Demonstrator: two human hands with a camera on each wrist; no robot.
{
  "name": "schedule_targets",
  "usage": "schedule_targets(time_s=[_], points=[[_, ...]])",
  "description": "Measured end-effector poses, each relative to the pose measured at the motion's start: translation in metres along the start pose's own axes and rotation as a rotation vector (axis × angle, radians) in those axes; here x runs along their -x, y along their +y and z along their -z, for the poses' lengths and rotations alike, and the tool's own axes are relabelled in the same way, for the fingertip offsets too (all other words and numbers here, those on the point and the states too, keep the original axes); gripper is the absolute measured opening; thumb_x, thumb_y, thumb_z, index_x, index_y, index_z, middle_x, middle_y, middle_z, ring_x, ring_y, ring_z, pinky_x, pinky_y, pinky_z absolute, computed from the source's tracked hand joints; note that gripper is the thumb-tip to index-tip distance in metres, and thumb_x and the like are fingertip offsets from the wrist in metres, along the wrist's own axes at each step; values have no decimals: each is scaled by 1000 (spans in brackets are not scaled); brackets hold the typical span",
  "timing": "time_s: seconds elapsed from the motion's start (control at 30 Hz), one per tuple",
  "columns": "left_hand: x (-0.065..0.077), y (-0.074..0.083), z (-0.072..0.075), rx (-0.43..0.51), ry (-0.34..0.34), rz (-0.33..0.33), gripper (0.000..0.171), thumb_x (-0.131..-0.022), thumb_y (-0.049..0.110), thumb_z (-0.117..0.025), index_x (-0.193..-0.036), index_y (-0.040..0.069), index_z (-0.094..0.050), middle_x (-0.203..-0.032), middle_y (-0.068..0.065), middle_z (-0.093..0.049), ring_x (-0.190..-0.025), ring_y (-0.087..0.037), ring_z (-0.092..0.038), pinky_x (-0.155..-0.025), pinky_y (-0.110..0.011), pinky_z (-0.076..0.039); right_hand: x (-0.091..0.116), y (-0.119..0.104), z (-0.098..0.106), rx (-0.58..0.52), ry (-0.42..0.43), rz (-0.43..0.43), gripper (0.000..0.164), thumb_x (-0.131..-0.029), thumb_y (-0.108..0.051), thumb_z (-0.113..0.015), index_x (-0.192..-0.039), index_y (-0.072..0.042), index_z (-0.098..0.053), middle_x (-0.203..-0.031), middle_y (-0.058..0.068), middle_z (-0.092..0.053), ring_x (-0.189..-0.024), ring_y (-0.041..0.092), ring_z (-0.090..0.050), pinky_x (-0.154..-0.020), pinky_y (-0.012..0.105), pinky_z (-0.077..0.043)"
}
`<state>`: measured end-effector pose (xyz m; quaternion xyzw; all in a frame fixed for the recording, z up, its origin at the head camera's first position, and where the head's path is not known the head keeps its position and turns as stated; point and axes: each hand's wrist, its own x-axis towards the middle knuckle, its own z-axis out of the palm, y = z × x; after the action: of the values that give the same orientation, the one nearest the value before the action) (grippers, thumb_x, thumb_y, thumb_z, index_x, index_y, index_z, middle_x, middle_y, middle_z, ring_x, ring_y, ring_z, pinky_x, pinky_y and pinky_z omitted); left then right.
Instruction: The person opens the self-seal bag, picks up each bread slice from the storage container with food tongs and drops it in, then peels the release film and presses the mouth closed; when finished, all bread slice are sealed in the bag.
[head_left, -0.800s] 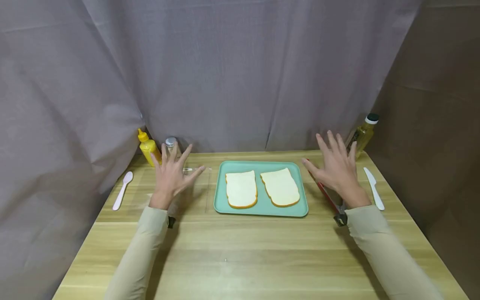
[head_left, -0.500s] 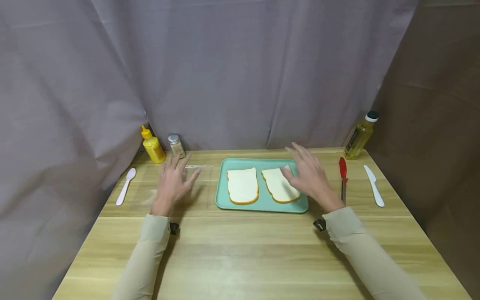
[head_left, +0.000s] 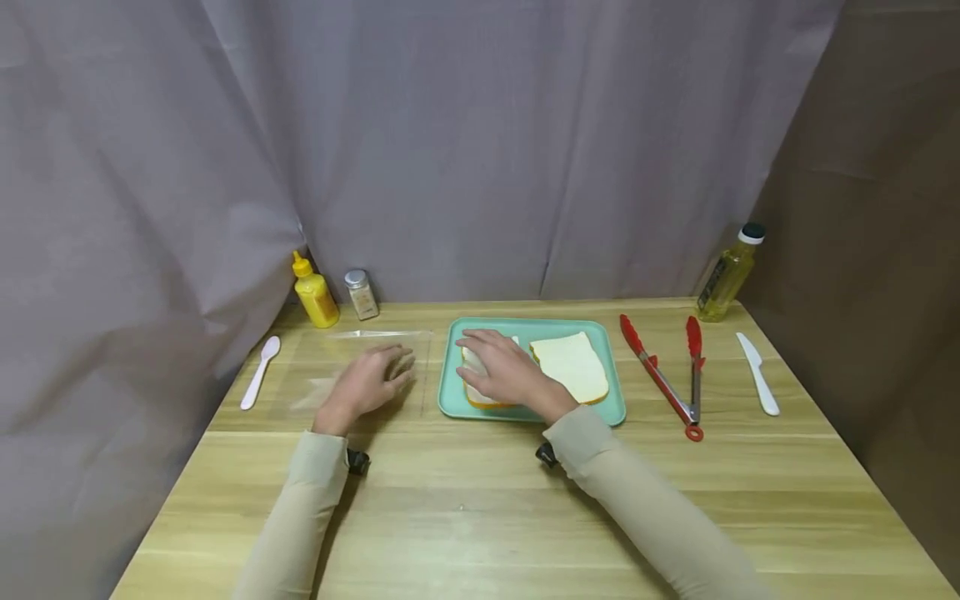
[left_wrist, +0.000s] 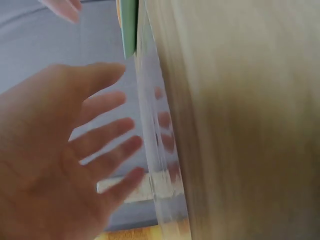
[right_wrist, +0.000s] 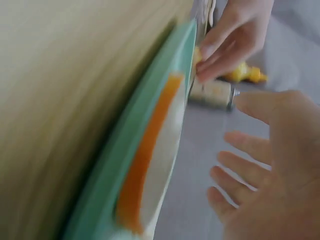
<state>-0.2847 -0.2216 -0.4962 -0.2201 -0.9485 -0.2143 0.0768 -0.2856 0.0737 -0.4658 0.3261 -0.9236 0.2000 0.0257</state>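
Observation:
My left hand (head_left: 367, 383) hovers low over a clear see-through sheet (head_left: 315, 354) on the wooden table, its fingers gently bent and holding nothing. In the left wrist view its fingertips sit close to that sheet's glossy surface; contact cannot be made out. My right hand (head_left: 506, 367) reaches over the mint-green tray (head_left: 536, 419), above the left bread slice (head_left: 472, 361), partly covering it. The right wrist view shows its fingers spread and apart from the slice (right_wrist: 165, 150). A second bread slice (head_left: 572, 367) lies on the tray's right half.
At back left stand a yellow squeeze bottle (head_left: 317, 300) and a silver-capped shaker (head_left: 362, 296). A white spoon (head_left: 258, 375) lies at left. Red-tipped tongs (head_left: 667, 385), a white knife (head_left: 759, 375) and an oil bottle (head_left: 726, 279) are at right. Grey curtain (head_left: 480, 150) hangs behind.
My right hand has swept left from beside the tongs, across the tray, to above the left slice, uncovering the tongs. My left hand has lowered and turned inward, its spread fingers now bent.

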Motion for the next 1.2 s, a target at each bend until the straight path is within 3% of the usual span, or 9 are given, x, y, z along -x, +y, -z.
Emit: schedule_targets(time_s=[0.17,0.4,0.53,0.67,0.77,0.83,0.9,1.03,1.2], points=[[-3,-1,-2,40,-76,-19,54,-103,22,-75,-149,0,-61,-157,-32,-55,-144,-53,-55,-122,-65,-44,-22,-24,-17,22,-145,29,60,-111,-41,-60,-158,-5,-53,-169,17,-47,-160,36,-41,-132,58,-35],[-3,-4,-1,41,-121,-1,54,-105,23,-73,-151,0,-60,-160,-33,-51,-147,-53,-51,-124,-66,-42,-44,-39,-33,59,-207,38,54,-111,-38,-61,-153,-5,-59,-163,14,-56,-155,32,-49,-131,49,-39],[-5,-6,0,47,-127,-8,51,-105,23,-74,-148,-1,-62,-160,-33,-51,-147,-53,-52,-124,-66,-42,-49,-44,-35,106,-234,50,45,-110,-38,-63,-142,-6,-69,-149,10,-68,-138,30,-64,-123,49,-48],[-6,-8,0,55,-129,-9,43,-105,21,-73,-143,0,-67,-157,-31,-55,-145,-51,-54,-124,-65,-43,-49,-48,-33,124,-282,47,31,-110,-36,-64,-121,-9,-75,-129,4,-77,-120,25,-72,-128,52,-42],[-4,-9,3,60,-115,7,34,-104,17,-74,-135,1,-73,-149,-26,-64,-136,-46,-64,-118,-61,-50,-50,-50,-32,108,-308,34,32,-111,-34,-62,-125,-8,-75,-135,5,-75,-132,26,-69,-136,56,-26],[-3,-10,4,66,-89,10,28,-103,15,-75,-128,2,-76,-142,-23,-70,-127,-42,-70,-112,-59,-55,-50,-51,-34,113,-303,33,33,-111,-33,-60,-129,-9,-74,-138,5,-74,-136,27,-67,-137,57,-24],[-2,-11,7,83,-59,17,22,-103,15,-76,-121,3,-79,-137,-21,-73,-123,-40,-72,-110,-57,-58,-51,-51,-36,129,-295,35,28,-112,-29,-59,-126,-11,-75,-132,4,-76,-130,26,-70,-137,57,-25],[-2,-13,13,166,-10,42,16,-101,15,-78,-113,5,-82,-141,-22,-72,-133,-43,-68,-119,-58,-51,-53,-55,-38,189,-291,43,15,-107,-15,-62,-112,-12,-77,-119,2,-78,-118,22,-74,-136,57,-27],[-1,-13,23,262,71,40,11,-99,14,-80,-107,6,-83,-136,-16,-76,-132,-40,-69,-120,-57,-50,-54,-63,-37,266,-317,55,31,-102,-12,-70,-132,-9,-72,-143,9,-70,-136,27,-66,-133,52,-37]])
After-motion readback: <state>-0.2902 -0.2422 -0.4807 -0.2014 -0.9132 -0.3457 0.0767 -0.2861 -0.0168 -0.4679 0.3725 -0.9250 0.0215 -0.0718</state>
